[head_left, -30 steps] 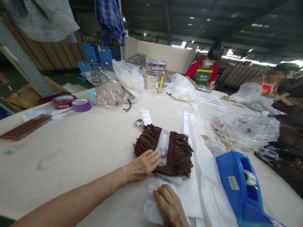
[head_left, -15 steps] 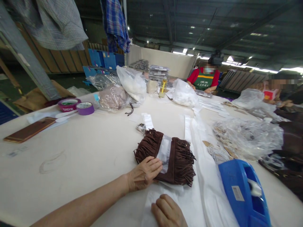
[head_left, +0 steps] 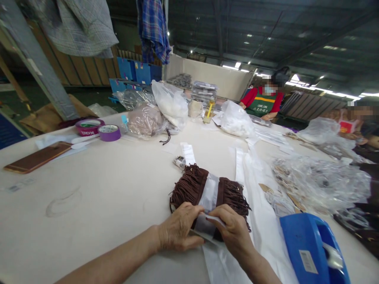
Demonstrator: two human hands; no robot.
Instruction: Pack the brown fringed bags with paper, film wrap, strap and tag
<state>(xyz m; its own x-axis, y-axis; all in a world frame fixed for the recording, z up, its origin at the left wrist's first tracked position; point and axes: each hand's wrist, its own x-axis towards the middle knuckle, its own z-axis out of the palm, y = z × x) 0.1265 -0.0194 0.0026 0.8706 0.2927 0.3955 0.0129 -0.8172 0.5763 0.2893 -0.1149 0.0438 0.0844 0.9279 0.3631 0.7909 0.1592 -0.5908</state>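
Observation:
A brown fringed bag (head_left: pixel 191 187) lies on the white table (head_left: pixel 103 185), with a strip of white paper (head_left: pixel 210 193) running across its middle. At the bag's near edge my left hand (head_left: pixel 179 228) curls its fingers over the fringe and the paper's end. My right hand (head_left: pixel 233 230) pinches the same paper end from the right, folding it over the bag's edge. The two hands almost touch.
A blue tape dispenser (head_left: pixel 314 248) stands at the near right. White paper strips (head_left: pixel 260 197) and clear plastic bags (head_left: pixel 322 181) lie to the right. Purple tape rolls (head_left: pixel 109 132) and a brown board (head_left: pixel 37 157) are at the left. Two other people sit at the far side.
My right hand has come up from the loose white sheet on the table to the bag's near edge and taken the paper strip. My left hand has curled from flat to gripping.

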